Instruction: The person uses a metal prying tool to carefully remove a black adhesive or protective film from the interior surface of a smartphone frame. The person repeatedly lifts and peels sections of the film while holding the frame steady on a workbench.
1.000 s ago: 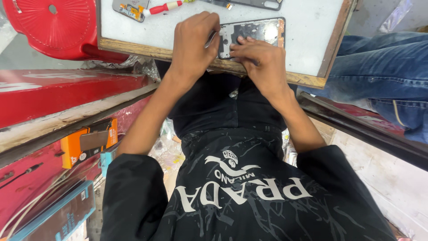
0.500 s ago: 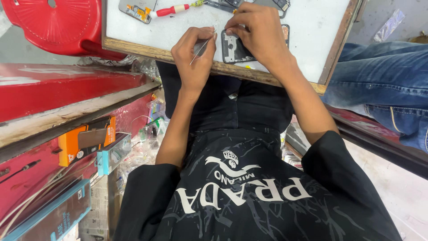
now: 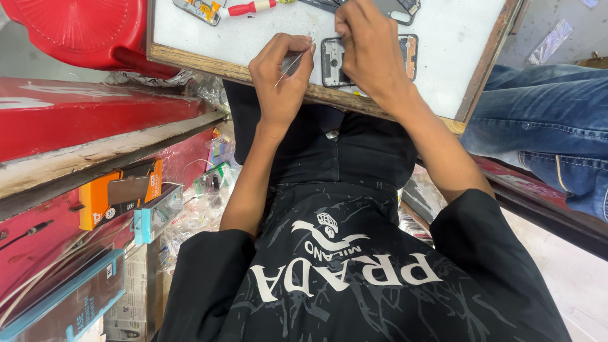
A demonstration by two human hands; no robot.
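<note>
Your left hand [image 3: 283,76] has pulled back from the opened dark phone body with its exposed frame [image 3: 335,60] and now sits beside it, fingers pinched shut on slim metal tweezers [image 3: 290,65] angled downward. Your right hand [image 3: 370,47] has shifted up over the phone, fingertips curled and pressing on its top edge; whether they grip anything small cannot be told. The phone lies on the white wood-framed board [image 3: 266,38] across your lap, suggesting a switch from prying to steadying.

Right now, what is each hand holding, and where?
Left hand pinches thin metal tweezers at their upper end. Right hand presses on the opened phone, gripping nothing visible.
</note>
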